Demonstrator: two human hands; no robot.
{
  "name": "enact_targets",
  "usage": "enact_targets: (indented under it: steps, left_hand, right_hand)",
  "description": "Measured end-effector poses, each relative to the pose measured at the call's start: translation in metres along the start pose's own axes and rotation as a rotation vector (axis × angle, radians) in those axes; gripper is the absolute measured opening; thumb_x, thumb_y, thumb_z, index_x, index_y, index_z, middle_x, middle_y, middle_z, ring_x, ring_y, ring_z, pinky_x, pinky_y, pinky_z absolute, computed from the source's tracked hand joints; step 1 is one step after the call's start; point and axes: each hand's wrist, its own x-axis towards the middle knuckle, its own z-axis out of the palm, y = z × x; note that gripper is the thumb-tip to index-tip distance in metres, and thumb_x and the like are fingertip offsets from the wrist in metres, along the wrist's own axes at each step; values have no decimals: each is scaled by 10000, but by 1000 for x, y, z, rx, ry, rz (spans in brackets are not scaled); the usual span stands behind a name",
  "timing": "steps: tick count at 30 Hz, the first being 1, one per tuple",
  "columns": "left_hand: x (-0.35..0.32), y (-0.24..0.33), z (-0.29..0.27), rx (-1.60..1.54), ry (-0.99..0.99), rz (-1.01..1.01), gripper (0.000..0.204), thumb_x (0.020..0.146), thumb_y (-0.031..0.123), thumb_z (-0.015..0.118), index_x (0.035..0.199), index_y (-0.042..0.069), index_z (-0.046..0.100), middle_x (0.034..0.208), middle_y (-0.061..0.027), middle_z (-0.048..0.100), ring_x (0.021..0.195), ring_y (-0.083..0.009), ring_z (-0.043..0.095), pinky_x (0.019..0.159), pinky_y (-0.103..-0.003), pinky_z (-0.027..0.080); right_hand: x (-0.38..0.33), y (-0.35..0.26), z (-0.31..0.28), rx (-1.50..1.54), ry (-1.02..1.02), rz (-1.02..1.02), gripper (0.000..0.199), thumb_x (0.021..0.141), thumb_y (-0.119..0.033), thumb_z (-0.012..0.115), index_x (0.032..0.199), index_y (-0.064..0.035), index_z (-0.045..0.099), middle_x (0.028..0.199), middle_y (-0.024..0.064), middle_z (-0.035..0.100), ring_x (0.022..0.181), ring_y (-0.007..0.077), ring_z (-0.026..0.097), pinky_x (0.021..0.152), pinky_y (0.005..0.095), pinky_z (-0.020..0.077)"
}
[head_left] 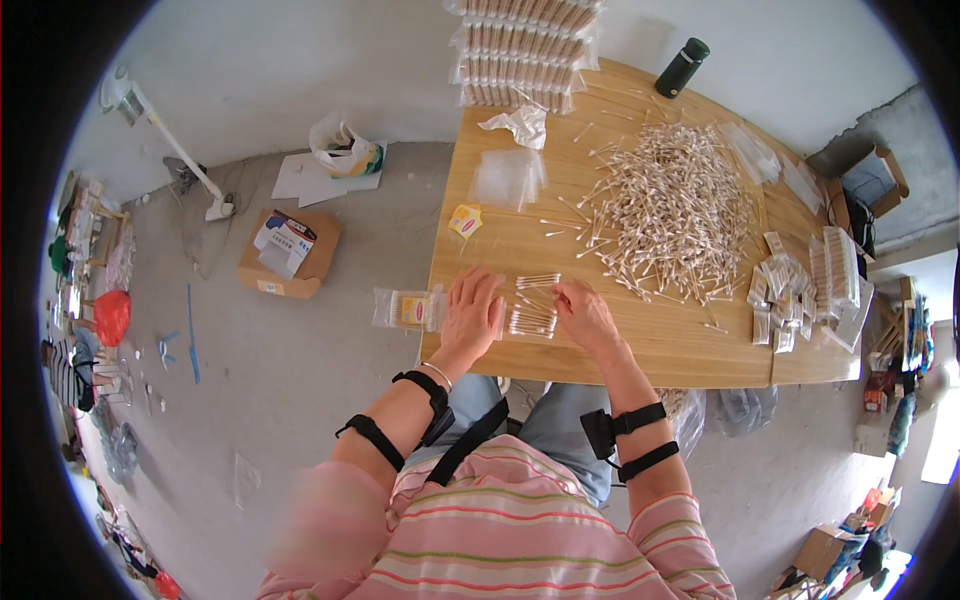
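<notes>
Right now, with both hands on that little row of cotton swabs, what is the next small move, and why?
Probably the right hand should square the small row of cotton swabs into a tight bundle. The left hand lies flat beside them, a few swabs lie loose just above, and a clear bag lies at the table's left edge.

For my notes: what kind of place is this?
Probably a small home workshop for packing cotton swabs: a loose swab pile on a wooden table, stacked filled packs, bare concrete floor.

A wooden table [700, 350] stands on a grey concrete floor [300, 370] beside a pale wall [270, 70].
</notes>
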Motion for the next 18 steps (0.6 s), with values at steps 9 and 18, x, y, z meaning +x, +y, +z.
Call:
enact_targets:
  steps: [9,18]
  left_hand:
    - [38,25,-1,-54,-142,212,50,762,170,704,780,128,684,873,-12,561,927,-215,532,853,-378,406]
    - [58,23,1,223,-330,535,71,773,154,642,743,103,680,846,-13,571,922,-186,545,861,-337,414]
  right_hand:
    - [-28,23,8,202,165,131,154,855,-55,579,991,9,612,919,192,624,883,348,607,776,404,482]
    - [-36,26,15,344,253,188,140,849,-87,609,951,6,584,858,189,626,762,317,616,708,386,492]
